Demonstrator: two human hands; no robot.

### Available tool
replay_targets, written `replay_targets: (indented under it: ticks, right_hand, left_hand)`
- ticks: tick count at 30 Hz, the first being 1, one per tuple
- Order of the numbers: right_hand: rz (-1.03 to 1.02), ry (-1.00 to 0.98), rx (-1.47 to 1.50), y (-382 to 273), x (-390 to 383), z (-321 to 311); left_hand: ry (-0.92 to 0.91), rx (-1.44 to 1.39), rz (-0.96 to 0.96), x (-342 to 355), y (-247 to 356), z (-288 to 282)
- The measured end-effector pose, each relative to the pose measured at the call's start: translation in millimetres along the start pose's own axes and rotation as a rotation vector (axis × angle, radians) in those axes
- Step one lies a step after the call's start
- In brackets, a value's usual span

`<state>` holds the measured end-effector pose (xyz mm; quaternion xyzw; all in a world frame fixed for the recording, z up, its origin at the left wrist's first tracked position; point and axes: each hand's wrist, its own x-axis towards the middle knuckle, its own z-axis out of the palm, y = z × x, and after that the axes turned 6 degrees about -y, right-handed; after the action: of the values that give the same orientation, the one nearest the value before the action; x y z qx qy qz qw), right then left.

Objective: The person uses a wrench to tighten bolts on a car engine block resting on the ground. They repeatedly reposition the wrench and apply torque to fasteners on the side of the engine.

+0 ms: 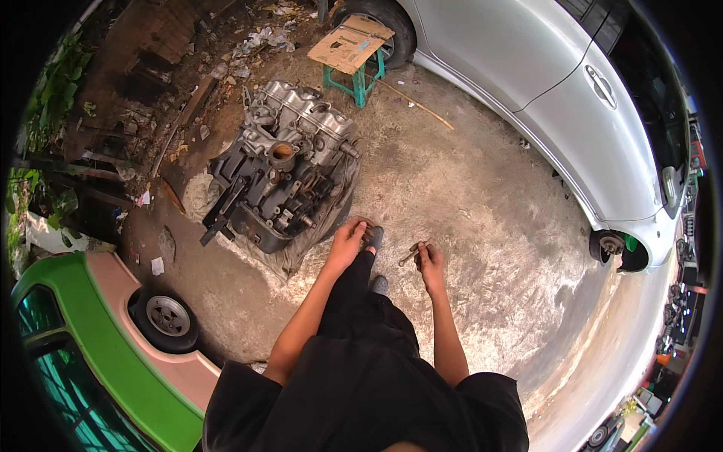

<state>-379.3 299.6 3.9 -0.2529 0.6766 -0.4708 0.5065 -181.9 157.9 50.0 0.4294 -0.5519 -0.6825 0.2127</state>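
Observation:
My right hand [431, 262] grips a small metal tool [407, 258], apparently a wrench, held out over the concrete floor. My left hand [350, 239] is curled, with fingertips together, just right of the engine; whether it holds something small is unclear. The dismantled engine [282, 162], with a silvery upper casting and dark grimy lower parts, rests on a crumpled grey sheet [290, 264] at upper left of my feet. My shoes show below and between my hands.
A silver car [542, 68] lines the right, its far wheel hub exposed. A green stool [354, 87] bears cardboard [343, 41] with tools. A green-and-pink vehicle [98, 316] stands at lower left. A thin stick [422, 105] lies on the concrete [497, 316]; debris [173, 90] covers the upper left.

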Motion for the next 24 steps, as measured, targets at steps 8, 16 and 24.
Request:
replay_targets:
  ticks: [8, 16, 24]
  right_hand:
    - [0.045, -0.060, 0.056, 50.4, -68.8, 51.3]
    - [0.074, -0.062, 0.091, 34.5, -62.0, 110.8]
    - [-0.005, 0.189, 0.253, 33.2, -22.9, 199.2]
  left_hand:
    - [0.028, 0.031, -0.048, -91.4, -38.7, -52.3]
    - [0.138, 0.144, 0.174, -71.6, -1.3, -152.2]
    - [0.086, 0.324, 0.154, -38.7, 17.1, -251.2]
